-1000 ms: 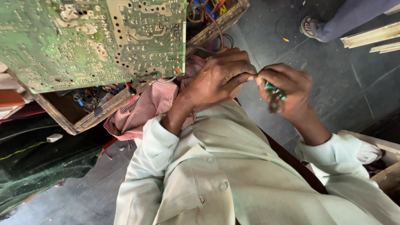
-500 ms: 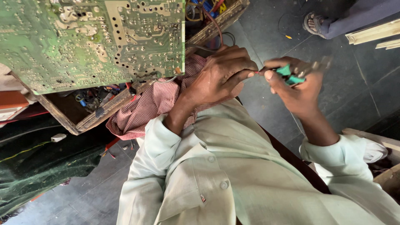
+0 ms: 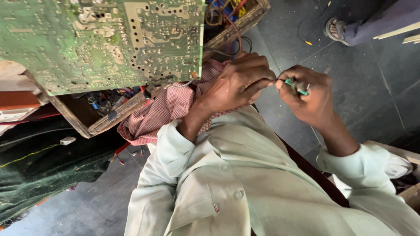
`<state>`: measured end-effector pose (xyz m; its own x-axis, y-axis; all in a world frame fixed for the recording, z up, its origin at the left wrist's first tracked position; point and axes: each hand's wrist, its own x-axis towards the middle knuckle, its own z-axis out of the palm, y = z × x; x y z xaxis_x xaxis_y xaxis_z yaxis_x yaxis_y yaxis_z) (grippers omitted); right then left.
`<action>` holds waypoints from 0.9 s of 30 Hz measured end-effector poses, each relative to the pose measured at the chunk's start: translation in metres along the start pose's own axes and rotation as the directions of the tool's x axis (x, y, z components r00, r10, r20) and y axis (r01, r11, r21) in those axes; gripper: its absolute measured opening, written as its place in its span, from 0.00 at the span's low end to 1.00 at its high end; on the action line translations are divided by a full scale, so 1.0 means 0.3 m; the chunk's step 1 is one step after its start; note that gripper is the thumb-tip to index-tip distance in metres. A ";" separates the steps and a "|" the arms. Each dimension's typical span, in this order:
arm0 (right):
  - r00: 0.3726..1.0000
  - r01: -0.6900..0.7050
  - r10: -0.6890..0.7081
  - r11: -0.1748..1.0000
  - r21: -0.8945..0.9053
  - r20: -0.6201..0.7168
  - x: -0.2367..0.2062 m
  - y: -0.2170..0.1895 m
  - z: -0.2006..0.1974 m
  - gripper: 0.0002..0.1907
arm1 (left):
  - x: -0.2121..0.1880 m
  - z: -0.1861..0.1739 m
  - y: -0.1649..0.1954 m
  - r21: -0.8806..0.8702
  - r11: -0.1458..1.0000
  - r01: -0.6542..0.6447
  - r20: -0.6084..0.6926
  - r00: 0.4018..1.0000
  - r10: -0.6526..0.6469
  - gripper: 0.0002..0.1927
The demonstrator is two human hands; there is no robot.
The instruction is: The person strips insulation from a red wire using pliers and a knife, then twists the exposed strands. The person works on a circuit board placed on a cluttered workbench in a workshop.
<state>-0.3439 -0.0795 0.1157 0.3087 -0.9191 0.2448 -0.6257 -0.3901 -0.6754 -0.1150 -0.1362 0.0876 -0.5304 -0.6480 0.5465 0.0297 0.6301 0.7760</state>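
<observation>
**Two hands meet over a green-handled tool**

The right hand (image 3: 308,98) is clenched around a small green-handled tool (image 3: 296,86), its tip pointing toward the left hand (image 3: 238,83). The left hand's fingers are pinched together at that tip; what they hold is too small to tell. Both hover above a red checked cloth (image 3: 168,109), beside a green circuit board (image 3: 100,41) resting on a wooden crate (image 3: 98,124).

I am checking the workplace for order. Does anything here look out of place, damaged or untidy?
Yes. The green circuit board lies bare, solder side up, overhanging a worn wooden box full of tangled wires. A checked red cloth is bunched beneath the left hand. The right hand grips a green-handled tool.
</observation>
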 end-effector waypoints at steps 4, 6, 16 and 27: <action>0.924 -0.378 0.346 0.889 0.260 0.161 -0.022 0.039 -0.011 0.08 | 0.008 -0.002 0.012 0.024 0.999 -0.034 0.037 0.999 0.033 0.06; 0.807 -0.587 0.515 0.644 0.490 0.290 -0.031 0.065 -0.007 0.09 | 0.009 -0.005 0.022 0.026 0.999 -0.038 0.057 0.998 0.037 0.06; 0.868 -0.453 0.465 0.592 0.667 0.177 0.064 0.069 -0.098 0.13 | 0.031 -0.063 0.161 0.041 0.997 -0.071 0.003 0.998 0.070 0.05; 0.974 -0.196 0.223 0.921 0.338 -0.043 0.411 0.120 -0.276 0.10 | 0.033 -0.072 0.262 -0.044 0.985 -0.169 -0.329 0.933 0.146 0.05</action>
<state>-0.3877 -0.2116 0.1792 0.1305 -0.9845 0.1175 -0.3948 -0.1603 -0.9047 -0.0997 -0.1024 0.1610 -0.2123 -0.6536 0.7265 0.1561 0.7112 0.6855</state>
